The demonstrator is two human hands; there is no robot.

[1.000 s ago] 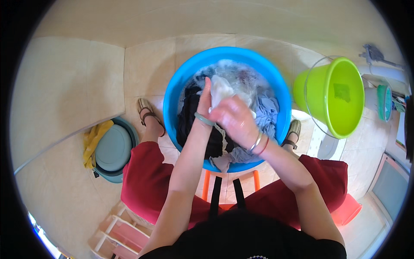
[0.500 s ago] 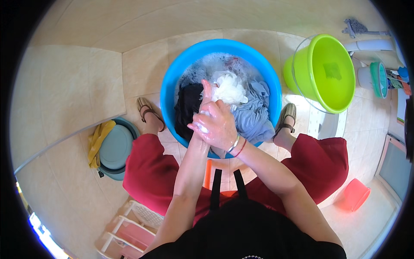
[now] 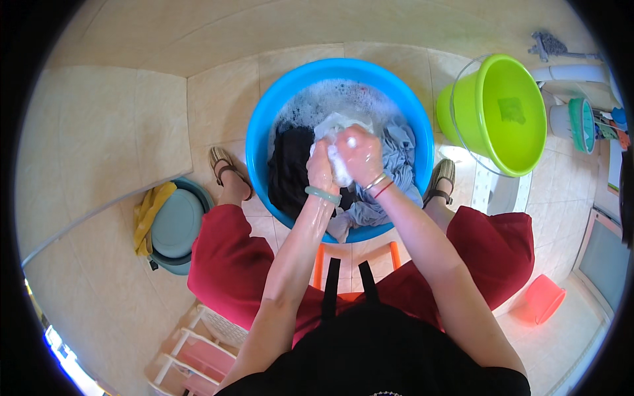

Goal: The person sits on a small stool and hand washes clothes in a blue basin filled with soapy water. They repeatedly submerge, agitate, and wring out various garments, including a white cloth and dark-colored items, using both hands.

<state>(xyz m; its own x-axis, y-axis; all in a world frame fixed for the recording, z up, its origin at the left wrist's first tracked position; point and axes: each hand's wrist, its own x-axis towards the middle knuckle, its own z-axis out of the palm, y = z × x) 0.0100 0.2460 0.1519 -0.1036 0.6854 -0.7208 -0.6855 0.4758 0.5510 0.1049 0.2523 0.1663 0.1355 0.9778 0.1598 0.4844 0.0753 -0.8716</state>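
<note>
A wide blue tub of sudsy water stands on the floor between my feet. Over its middle, my left hand and my right hand are closed on a bunched white cloth covered in lather, the two hands side by side. Dark wet fabric lies in the tub to the left of my hands. A grey-blue garment is crumpled on the right, partly under my right wrist. Foam floats along the far side. My fingers hide part of the white cloth.
A lime-green bucket with a wire handle lies at the right. Left of my foot sits a grey-green basin with a yellow cloth over its edge. A small red bucket and a white rack are nearer me.
My hands were clasped together, rubbing, with the white cloth lying beyond them. They have moved farther out, separated and closed on the cloth.
</note>
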